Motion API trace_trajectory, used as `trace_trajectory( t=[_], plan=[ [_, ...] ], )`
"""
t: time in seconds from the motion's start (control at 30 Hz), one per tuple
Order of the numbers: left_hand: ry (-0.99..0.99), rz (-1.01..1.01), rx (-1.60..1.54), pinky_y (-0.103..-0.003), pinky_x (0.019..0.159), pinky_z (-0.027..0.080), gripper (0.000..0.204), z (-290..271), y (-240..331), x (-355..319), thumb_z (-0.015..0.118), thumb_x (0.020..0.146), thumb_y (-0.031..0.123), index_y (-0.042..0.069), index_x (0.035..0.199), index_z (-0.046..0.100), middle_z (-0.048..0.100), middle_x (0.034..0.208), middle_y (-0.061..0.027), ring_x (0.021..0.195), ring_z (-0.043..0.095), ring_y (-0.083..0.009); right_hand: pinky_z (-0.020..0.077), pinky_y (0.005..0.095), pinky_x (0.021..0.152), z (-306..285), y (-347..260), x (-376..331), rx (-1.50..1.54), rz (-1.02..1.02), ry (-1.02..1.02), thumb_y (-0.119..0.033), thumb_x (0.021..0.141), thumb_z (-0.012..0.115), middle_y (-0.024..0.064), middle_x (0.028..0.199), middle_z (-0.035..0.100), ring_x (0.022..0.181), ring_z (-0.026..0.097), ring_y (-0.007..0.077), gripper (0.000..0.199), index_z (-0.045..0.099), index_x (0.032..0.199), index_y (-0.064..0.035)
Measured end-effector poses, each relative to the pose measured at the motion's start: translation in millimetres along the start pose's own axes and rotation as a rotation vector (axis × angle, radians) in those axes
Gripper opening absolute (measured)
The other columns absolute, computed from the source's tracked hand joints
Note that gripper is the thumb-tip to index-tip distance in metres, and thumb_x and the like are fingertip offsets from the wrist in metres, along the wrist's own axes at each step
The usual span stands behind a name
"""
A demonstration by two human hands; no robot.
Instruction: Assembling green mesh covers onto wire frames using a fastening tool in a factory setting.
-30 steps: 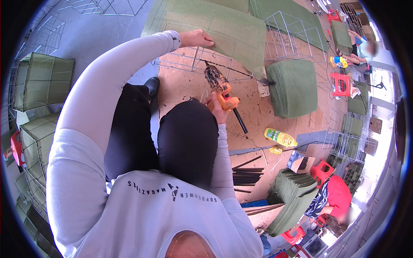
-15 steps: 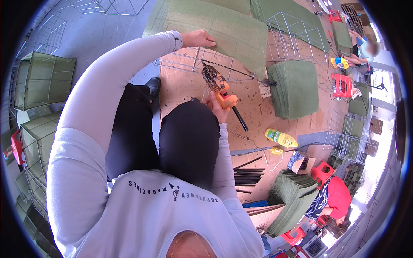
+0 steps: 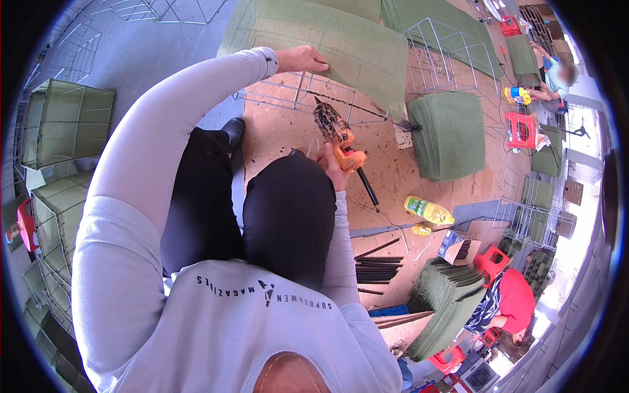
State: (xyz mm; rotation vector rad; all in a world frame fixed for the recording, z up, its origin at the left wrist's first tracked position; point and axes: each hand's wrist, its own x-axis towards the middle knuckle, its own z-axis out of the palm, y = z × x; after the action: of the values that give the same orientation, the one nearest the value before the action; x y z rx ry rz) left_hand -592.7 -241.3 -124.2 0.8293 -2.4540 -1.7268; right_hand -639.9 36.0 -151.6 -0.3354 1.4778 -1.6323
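1. Head view: right hand [image 3: 336, 171] clamped round orange glue gun [image 3: 344, 139], black stick [image 3: 368, 187] out the rear.
2. Left hand [image 3: 304, 59] at edge of green sheet [image 3: 354, 52]; can't tell if pinching.
3. Sheet over wire frame [image 3: 299, 88], gun tip near.
4. Sheet stack [image 3: 447, 136] further right.

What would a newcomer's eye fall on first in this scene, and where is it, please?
Probably the orange, black-smeared glue gun near the picture's centre, held in the right hand, with a black stick jutting from its back. Above it, the left hand appears to grip the edge of a green mesh sheet. To the right are a thick green stack and, below that, a yellow bottle.
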Motion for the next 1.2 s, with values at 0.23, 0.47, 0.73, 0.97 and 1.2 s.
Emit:
trace_trajectory(
  t=[0.23, 0.47, 0.73, 0.97, 1.2],
  plan=[
    [-0.008, -0.003, 0.051, -0.029, 0.082, 0.042, 0.033, 1, 4, -2, 0.052, 0.087, 0.027, 0.003, 0.109, 0.059, 0.064, 0.095, -0.0075, 0.084, 0.056, -0.0142, 0.0431, 0.0240, 0.052, 3, -2, 1, 0.048, -0.047, 0.006, -0.014, 0.083, 0.060, 0.0016, 0.064, 0.052, 0.056, 0.053, 0.0114, 0.014, 0.052, 0.085, -0.0031],
    [-0.008, 0.012, 0.042, -0.029, 0.082, 0.043, 0.035, 0, 6, -3, 0.052, 0.086, 0.027, 0.002, 0.110, 0.058, 0.064, 0.095, -0.0090, 0.084, 0.056, -0.0152, 0.0435, 0.0248, 0.052, -6, 4, 2, 0.090, -0.006, 0.011, -0.014, 0.083, 0.060, 0.0023, 0.064, 0.052, 0.056, 0.053, 0.0126, 0.015, 0.051, 0.088, -0.0023],
    [0.015, 0.003, 0.049, -0.029, 0.082, 0.043, 0.037, 1, 2, -4, 0.052, 0.086, 0.028, -0.001, 0.109, 0.058, 0.063, 0.097, -0.0109, 0.086, 0.056, -0.0163, 0.0491, 0.0314, 0.071, -64, 35, -5, 0.410, -0.005, 0.023, -0.031, 0.084, 0.057, 0.0097, 0.087, 0.059, 0.078, 0.058, 0.0209, 0.036, 0.051, 0.104, -0.0005],
    [-0.051, 0.113, 0.208, -0.028, 0.079, 0.046, 0.026, 7, 9, -16, 0.054, 0.085, 0.017, 0.002, 0.105, 0.060, 0.063, 0.101, -0.0111, 0.091, 0.059, -0.0162, 0.0427, 0.0349, 0.087, -153, 78, -17, 0.526, -0.079, 0.305, -0.047, 0.083, 0.052, 0.0141, 0.102, 0.058, 0.097, 0.054, 0.0258, 0.052, 0.049, 0.110, -0.0025],
    [0.169, 0.562, 0.488, -0.034, 0.084, 0.046, 0.025, 27, -12, -44, 0.061, 0.073, 0.004, 0.001, 0.098, 0.060, 0.058, 0.108, -0.0128, 0.100, 0.055, -0.0289, 0.0494, 0.0342, 0.070, -171, 75, -30, 0.737, 0.011, 0.247, -0.053, 0.079, 0.054, 0.0111, 0.104, 0.055, 0.098, 0.054, 0.0242, 0.059, 0.047, 0.114, -0.0066]
  ],
)
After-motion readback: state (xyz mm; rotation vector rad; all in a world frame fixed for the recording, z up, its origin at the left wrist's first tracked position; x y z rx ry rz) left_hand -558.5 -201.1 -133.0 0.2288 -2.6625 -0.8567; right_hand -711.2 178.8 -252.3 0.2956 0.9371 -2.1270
